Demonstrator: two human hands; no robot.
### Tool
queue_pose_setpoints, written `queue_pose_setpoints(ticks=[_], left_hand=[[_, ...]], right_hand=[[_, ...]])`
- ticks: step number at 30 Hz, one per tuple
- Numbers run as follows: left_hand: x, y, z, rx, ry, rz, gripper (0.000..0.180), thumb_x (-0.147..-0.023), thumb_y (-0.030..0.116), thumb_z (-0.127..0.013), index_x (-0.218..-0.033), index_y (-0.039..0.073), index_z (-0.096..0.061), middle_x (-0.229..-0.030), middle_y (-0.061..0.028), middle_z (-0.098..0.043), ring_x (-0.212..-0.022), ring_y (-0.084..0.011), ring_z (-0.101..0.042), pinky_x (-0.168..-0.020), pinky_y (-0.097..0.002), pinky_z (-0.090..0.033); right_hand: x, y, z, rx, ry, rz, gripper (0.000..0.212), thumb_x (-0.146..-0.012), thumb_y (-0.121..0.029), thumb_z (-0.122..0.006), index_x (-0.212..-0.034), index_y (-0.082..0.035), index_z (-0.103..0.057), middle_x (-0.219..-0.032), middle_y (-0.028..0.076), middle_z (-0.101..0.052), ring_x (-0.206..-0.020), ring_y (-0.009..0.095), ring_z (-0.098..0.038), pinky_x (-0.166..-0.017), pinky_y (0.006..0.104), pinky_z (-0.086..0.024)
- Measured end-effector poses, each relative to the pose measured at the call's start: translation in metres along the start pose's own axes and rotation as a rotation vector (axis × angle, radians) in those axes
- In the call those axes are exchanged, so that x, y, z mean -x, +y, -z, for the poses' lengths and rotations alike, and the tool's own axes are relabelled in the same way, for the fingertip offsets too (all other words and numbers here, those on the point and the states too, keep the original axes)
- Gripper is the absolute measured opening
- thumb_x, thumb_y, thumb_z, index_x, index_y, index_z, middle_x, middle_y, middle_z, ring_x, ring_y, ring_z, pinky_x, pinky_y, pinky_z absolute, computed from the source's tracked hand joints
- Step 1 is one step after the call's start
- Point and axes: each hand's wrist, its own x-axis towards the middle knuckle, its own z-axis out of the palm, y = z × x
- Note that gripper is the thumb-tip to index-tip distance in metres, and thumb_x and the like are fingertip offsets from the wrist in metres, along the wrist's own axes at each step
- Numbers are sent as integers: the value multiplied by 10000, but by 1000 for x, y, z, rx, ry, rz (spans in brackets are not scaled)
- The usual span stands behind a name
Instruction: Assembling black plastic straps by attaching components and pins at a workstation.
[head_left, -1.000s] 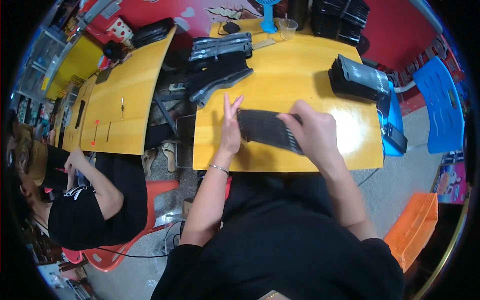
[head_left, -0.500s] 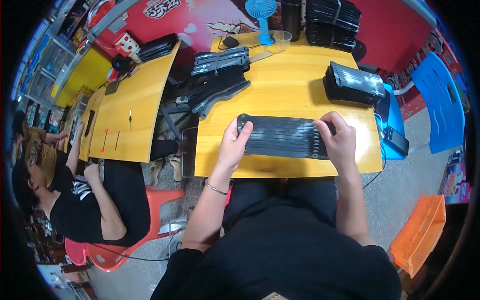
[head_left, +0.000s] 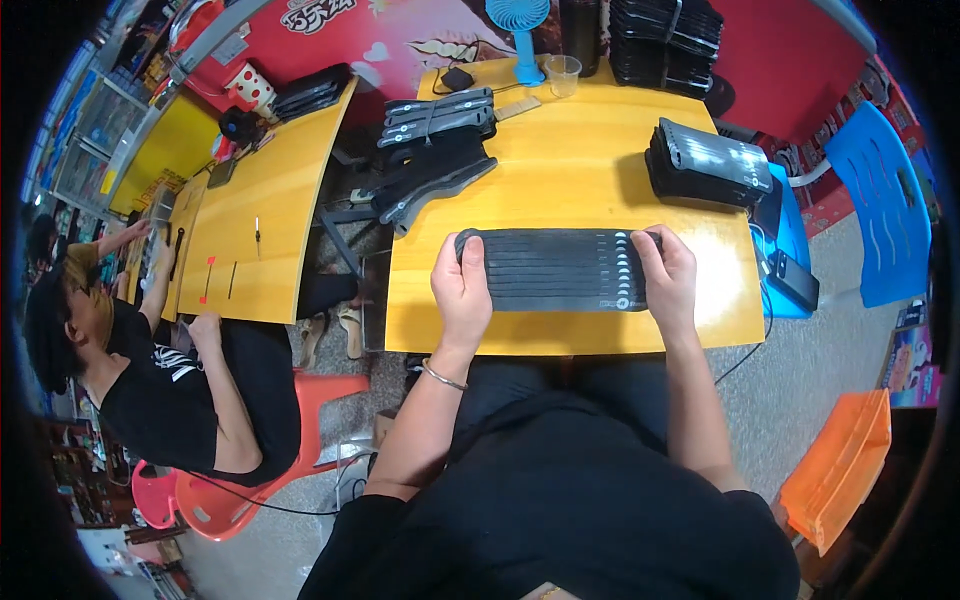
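Observation:
A fanned stack of flat black strips (head_left: 550, 270), with a row of pale marks near its right end, is held level over the near part of the wooden table (head_left: 570, 185). My left hand (head_left: 463, 293) grips its left end, thumb on top. At the opposite end my right hand (head_left: 668, 278) is closed on the edge, thumb also on top. The undersides of the fingers are hidden. Beyond my left hand lie banded grey-and-black strips (head_left: 437, 115) and a loose black bundle (head_left: 437, 175). Past my right hand rests another strip pile (head_left: 705, 165).
At the table's back stand a blue fan (head_left: 520, 35), a clear cup (head_left: 563, 75) and a tall black stack (head_left: 665, 45). A blue chair (head_left: 785, 245) on the right holds a dark phone-like device (head_left: 795, 280). To the left, a co-worker (head_left: 165, 380) sits at another table (head_left: 265, 200).
My left hand has shifted slightly left. My right hand has turned and now holds the right end, uncovering the pale marks. The strips lie more evenly aligned.

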Motion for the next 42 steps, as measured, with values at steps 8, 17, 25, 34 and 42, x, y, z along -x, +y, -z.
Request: queue_pose_setpoints(ticks=[8,17,25,34,42], left_hand=[[-6,3,-3,81,25,-4,175,-978,145,-456,-907,4,-530,-786,38,-488,-726,-42,-421,-656,-187,-374],[-14,16,-12,202,-572,387,338,-968,200,-485,-1222,-21,-456,-1029,-23,-561,-976,-74,-500,-834,-221,-420],[-39,39,-50,319,-1005,812,415,-984,253,-424,-1305,18,-306,-1061,-134,-588,-631,-216,-675,-475,-211,-473],[-114,56,-144,279,-836,394,435,-903,182,-595,-1269,-17,-472,-1291,-123,-495,-1042,-145,-555,-874,-239,-460],[-133,12,-228,366,-611,233,324,-789,6,-688,-1086,32,-560,-880,-7,-505,-824,-59,-538,-756,-189,-469]], right_hand=[[-2,19,9,-163,-69,-55,213,-890,-163,-614,-785,2,-529,-625,-39,-426,-587,36,-382,-508,229,-330],[0,-8,93,129,-204,-127,218,-840,-146,-654,-742,17,-548,-603,-29,-471,-563,35,-407,-480,233,-325],[-26,2,160,217,-163,65,135,-783,-66,-641,-901,-7,-665,-663,-3,-547,-568,60,-439,-500,225,-337],[-102,-24,212,210,-45,319,369,-742,40,-624,-1103,-36,-649,-936,73,-641,-870,125,-621,-793,249,-498],[-155,41,226,144,56,157,244,-898,-110,-572,-1126,-27,-601,-861,3,-595,-804,46,-528,-708,184,-399]])
